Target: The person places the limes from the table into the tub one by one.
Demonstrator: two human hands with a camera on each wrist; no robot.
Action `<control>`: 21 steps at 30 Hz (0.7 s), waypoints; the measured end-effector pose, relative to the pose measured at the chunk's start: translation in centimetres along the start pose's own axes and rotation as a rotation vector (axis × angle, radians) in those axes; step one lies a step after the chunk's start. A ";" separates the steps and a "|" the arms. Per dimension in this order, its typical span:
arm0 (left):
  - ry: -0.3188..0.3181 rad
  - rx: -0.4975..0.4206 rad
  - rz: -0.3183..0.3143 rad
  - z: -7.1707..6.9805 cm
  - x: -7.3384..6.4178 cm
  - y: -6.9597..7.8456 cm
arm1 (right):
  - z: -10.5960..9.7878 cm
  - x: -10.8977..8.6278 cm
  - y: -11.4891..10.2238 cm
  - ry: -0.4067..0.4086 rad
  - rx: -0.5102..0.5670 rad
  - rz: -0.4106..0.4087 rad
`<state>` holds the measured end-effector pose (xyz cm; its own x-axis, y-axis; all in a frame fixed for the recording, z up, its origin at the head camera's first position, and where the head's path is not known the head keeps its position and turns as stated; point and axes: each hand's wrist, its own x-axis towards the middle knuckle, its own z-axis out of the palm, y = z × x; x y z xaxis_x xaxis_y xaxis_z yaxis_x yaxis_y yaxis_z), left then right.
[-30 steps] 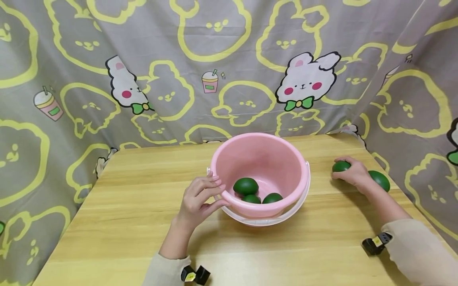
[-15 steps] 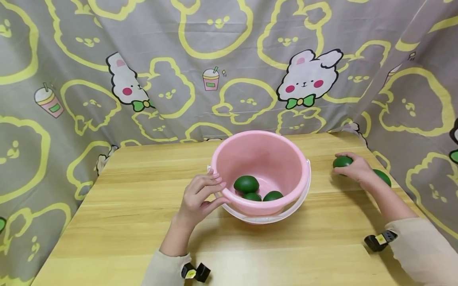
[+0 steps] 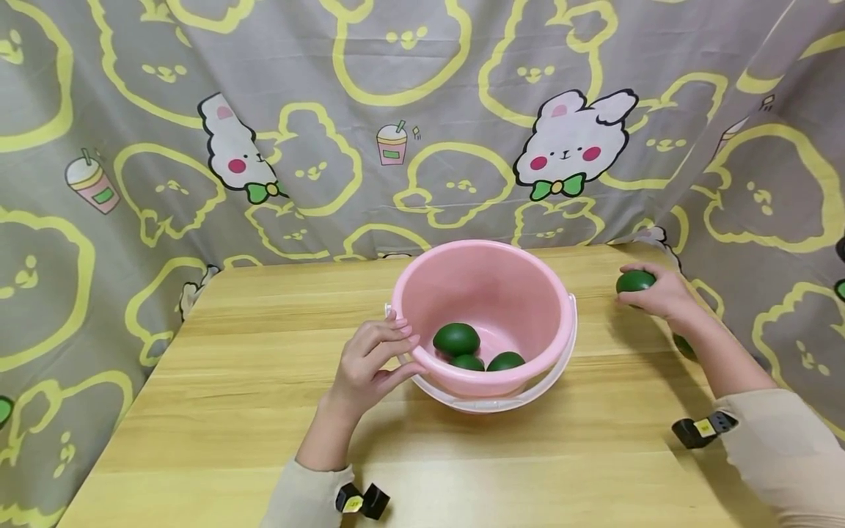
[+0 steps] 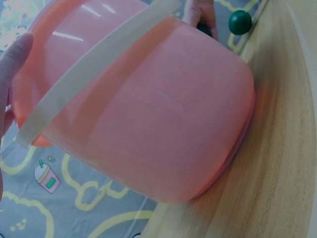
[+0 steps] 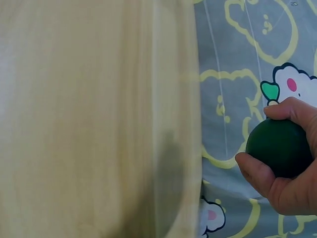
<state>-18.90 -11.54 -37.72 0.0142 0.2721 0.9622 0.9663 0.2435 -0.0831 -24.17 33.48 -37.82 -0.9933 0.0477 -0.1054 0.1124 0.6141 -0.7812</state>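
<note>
My left hand (image 3: 368, 363) holds the left rim of a pink bucket (image 3: 485, 282), fingertips on the rim and thumb below. The bucket stands on the table, its white handle (image 3: 491, 405) hanging down at the front. Inside lie three smooth, dark green oval fruits; the largest visible one (image 3: 456, 340) rests on another. To the right of the bucket, my right hand (image 3: 668, 299) grips a similar dark green oval fruit (image 5: 280, 148) between thumb and fingers, lifted above the table. Another green fruit (image 4: 240, 22) sits on the table behind the right wrist, mostly hidden in the head view.
The wooden table (image 3: 251, 411) reaches back to a grey curtain (image 3: 462, 88) printed with yellow outlines and rabbits. The curtain also encloses the left and right sides. A small black device (image 3: 703, 429) is strapped at the right wrist, and another (image 3: 361, 501) at the left.
My right hand has lifted the green fruit up from the table and slightly away from me. The left hand stays on the bucket rim; the fruits inside have not moved.
</note>
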 end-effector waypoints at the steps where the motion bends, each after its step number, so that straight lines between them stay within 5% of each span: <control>1: -0.001 0.001 0.001 0.0 0.0 0.0 | -0.1 0.0 -0.1 0.001 -0.001 -0.003; 21: 0.000 -0.008 0.002 0.0 0.1 0.0 | -0.8 -0.4 -1.9 0.061 -0.021 -0.022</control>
<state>-18.88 -11.52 -37.66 0.0157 0.2724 0.9621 0.9683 0.2358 -0.0825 -24.00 32.89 -35.81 -0.9954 0.0816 -0.0495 0.0901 0.6316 -0.7700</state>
